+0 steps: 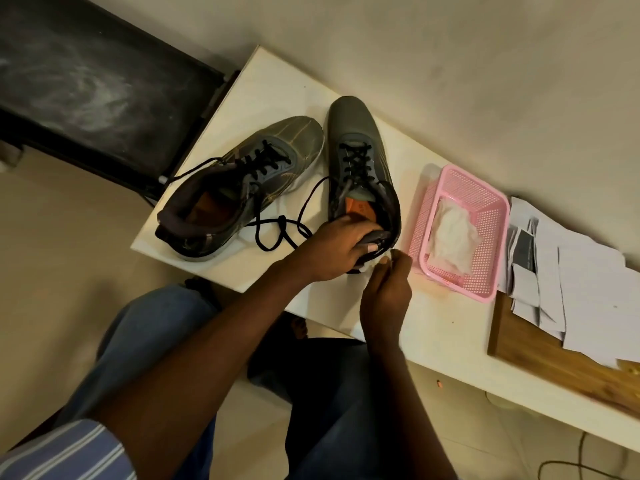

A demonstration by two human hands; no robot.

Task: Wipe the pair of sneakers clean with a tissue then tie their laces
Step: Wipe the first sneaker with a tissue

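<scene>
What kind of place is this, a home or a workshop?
Probably a plain room at home, though I cannot be sure: a white table against a bare wall, a pink basket holding tissue, and loose papers on a wooden board.

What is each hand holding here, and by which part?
The left hand grips the right-side sneaker by its heel collar. The right hand pinches a white tissue against the heel, fingers at its upper edge.
</scene>
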